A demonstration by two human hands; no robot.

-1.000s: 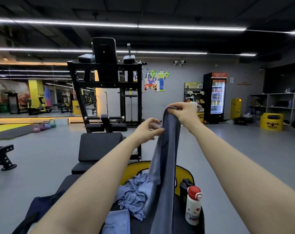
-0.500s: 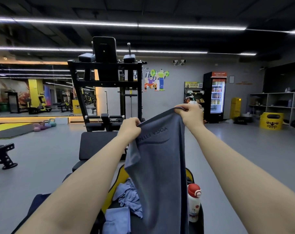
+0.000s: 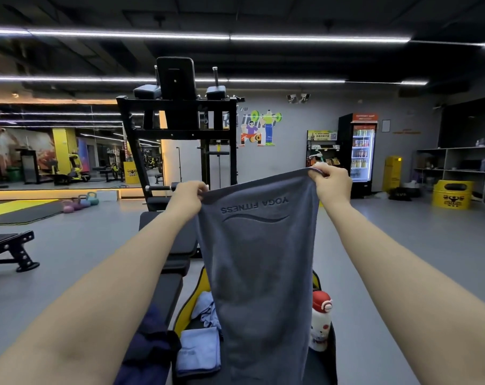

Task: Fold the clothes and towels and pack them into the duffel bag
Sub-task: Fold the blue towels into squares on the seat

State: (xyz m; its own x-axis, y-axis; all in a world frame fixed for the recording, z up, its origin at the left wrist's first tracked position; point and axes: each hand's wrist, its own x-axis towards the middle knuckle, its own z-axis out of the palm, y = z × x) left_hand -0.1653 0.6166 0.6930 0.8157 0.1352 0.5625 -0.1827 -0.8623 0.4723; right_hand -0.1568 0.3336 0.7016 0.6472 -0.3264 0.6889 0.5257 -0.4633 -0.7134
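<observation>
A second ago the grey towel (image 3: 259, 262) hung bunched from my right hand (image 3: 331, 182) while my left hand (image 3: 186, 196) reached for it. Now I pinch both top corners, hands spread apart, and the towel hangs open, its lettering showing.

Grey towel (image 3: 259, 273), yellow-lined black duffel bag (image 3: 185, 309), red-capped white bottle (image 3: 320, 320).

A single wide-angle view from the person's head looks forward and slightly down across a gym. Both forearms reach up from the lower corners, close to the lens; the far wall and fridge (image 3: 362, 151) lie well beyond, upper right.
</observation>
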